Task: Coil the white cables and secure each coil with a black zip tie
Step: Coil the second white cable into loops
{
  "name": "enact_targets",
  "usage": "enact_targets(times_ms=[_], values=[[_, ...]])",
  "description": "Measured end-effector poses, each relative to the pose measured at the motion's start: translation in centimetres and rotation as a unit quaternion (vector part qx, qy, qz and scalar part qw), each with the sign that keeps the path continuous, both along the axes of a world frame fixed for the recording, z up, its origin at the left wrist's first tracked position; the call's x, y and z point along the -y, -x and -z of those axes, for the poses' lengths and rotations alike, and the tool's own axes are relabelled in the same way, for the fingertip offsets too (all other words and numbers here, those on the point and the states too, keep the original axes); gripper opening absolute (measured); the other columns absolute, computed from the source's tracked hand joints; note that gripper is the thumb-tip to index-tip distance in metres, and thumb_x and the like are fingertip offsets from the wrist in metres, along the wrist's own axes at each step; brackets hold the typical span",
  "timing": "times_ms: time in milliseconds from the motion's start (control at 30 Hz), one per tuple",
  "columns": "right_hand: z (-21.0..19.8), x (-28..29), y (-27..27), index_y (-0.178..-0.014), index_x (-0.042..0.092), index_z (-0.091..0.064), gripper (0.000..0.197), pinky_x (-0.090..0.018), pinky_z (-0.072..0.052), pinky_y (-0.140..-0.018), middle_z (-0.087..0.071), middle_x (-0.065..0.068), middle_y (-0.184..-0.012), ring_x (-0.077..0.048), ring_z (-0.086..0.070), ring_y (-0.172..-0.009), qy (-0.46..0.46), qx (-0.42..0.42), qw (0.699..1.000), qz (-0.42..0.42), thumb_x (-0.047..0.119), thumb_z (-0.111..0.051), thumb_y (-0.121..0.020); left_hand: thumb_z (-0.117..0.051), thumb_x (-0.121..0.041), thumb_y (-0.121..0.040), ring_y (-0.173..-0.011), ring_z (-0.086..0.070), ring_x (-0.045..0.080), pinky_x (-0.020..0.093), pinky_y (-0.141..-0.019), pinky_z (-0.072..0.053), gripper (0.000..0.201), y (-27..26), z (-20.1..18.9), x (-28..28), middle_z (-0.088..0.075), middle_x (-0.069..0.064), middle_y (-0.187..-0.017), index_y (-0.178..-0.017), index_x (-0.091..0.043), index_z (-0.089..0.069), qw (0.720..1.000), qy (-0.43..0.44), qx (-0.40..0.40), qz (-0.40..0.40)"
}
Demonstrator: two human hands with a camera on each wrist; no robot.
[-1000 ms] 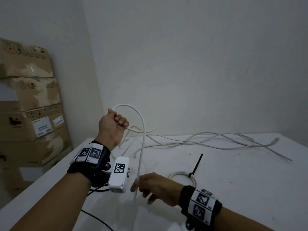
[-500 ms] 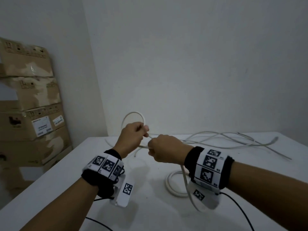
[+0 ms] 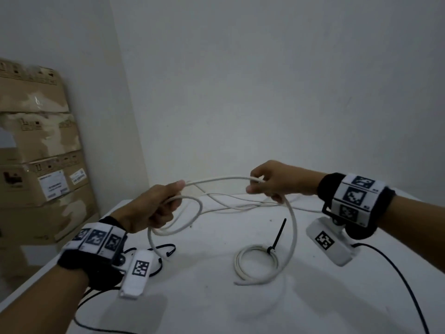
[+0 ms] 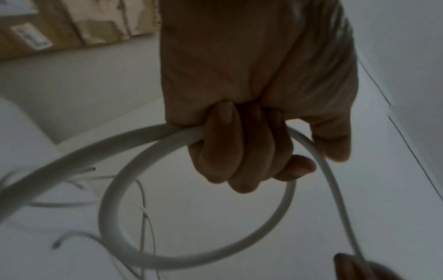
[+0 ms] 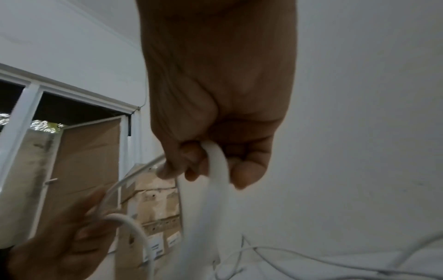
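My left hand [image 3: 159, 208] [image 4: 249, 151] grips loops of a white cable [image 3: 173, 227] [image 4: 191, 255] above the table's left part. A strand of that cable [image 3: 216, 180] runs right to my right hand [image 3: 267, 184] [image 5: 210, 164], which pinches it at about the same height. From the right hand the cable [image 5: 206, 208] curves down to the table [image 3: 294, 227]. On the table between the hands lies a finished white coil [image 3: 255, 262] bound with a black zip tie [image 3: 277, 237]. More loose white cables [image 3: 231, 201] lie tangled at the back.
The white table [image 3: 240, 309] stands in a room corner. Stacked cardboard boxes [image 3: 36, 153] stand to the left of it. A black hooked piece [image 3: 168, 249] lies near my left wrist. Black camera leads [image 3: 397, 273] trail from both wrists.
My hands were together at the table's middle; now they have drawn apart, the right going right and pulling a length of cable out. The loop in my left hand has dropped lower.
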State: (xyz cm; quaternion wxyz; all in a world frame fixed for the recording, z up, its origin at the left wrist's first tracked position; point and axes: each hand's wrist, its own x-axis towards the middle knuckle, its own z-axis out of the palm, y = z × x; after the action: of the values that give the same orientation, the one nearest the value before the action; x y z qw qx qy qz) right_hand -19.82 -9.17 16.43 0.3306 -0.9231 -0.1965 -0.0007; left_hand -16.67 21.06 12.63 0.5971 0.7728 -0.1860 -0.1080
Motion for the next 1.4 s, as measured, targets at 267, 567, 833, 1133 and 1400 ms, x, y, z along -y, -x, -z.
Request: enact_targets(times_ms=[267, 567, 833, 1133, 1400], values=[[2.6, 0.7, -1.2, -0.072, 0.012, -0.051, 0.025, -0.028, -0.043, -0.045, -0.047, -0.006, -0.059, -0.017, -0.044, -0.047, -0.199, 0.085, 0.975, 0.042, 0.026, -0.064, -0.09, -0.055, -0.046, -0.094, -0.039, -0.025, 0.012, 0.02, -0.037, -0.03, 0.04, -1.1, -1.9, -0.8, -0.027, -0.002, -0.05, -0.069, -0.014, -0.052, 0.905, 0.32, -0.163, 0.227], [9.5, -1.3, -0.3, -0.106, 0.014, -0.052, 0.012, -0.022, -0.034, -0.033, -0.041, -0.003, -0.049, -0.014, -0.036, -0.038, -0.359, 0.086, 0.928, 0.047, 0.022, -0.052, -0.097, -0.018, -0.044, -0.103, -0.056, -0.037, 0.019, 0.028, -0.054, -0.031, 0.056, -2.3, -1.6, -0.5, -0.039, 0.007, -0.065, -0.092, -0.002, -0.055, 0.859, 0.357, -0.194, 0.312], [13.6, -3.9, -1.0, -0.124, 0.037, -0.051, 0.026, -0.018, -0.025, -0.037, -0.036, 0.002, -0.044, -0.01, -0.031, -0.035, -0.491, -0.018, 0.867, 0.081, 0.031, -0.048, -0.099, -0.02, -0.04, -0.102, -0.058, -0.038, 0.019, 0.031, -0.054, -0.032, 0.053, -1.1, -2.1, 0.1, -0.039, 0.006, -0.066, -0.097, -0.001, -0.055, 0.874, 0.36, -0.173, 0.277], [13.1, -2.7, -2.8, -0.102, 0.011, -0.066, 0.02, -0.015, -0.023, -0.03, -0.039, 0.005, -0.048, -0.002, -0.029, -0.03, -0.433, 0.049, 0.869, 0.234, 0.024, -0.051, -0.098, -0.024, -0.034, -0.104, -0.058, -0.06, 0.027, 0.04, -0.061, -0.054, 0.049, -0.9, -1.4, -0.1, -0.053, 0.012, -0.062, -0.094, 0.001, -0.058, 0.88, 0.311, -0.233, 0.271], [10.6, 1.2, -5.2, -0.088, 0.006, -0.067, 0.022, -0.019, -0.025, -0.037, -0.039, -0.002, -0.052, -0.016, -0.029, -0.041, -0.4, 0.06, 0.857, 0.319, 0.017, -0.049, -0.095, -0.031, -0.042, -0.101, -0.037, -0.055, 0.023, 0.03, -0.044, -0.053, 0.05, 1.0, -0.6, 1.4, -0.052, 0.01, -0.046, -0.073, -0.007, -0.054, 0.874, 0.24, -0.302, 0.296]])
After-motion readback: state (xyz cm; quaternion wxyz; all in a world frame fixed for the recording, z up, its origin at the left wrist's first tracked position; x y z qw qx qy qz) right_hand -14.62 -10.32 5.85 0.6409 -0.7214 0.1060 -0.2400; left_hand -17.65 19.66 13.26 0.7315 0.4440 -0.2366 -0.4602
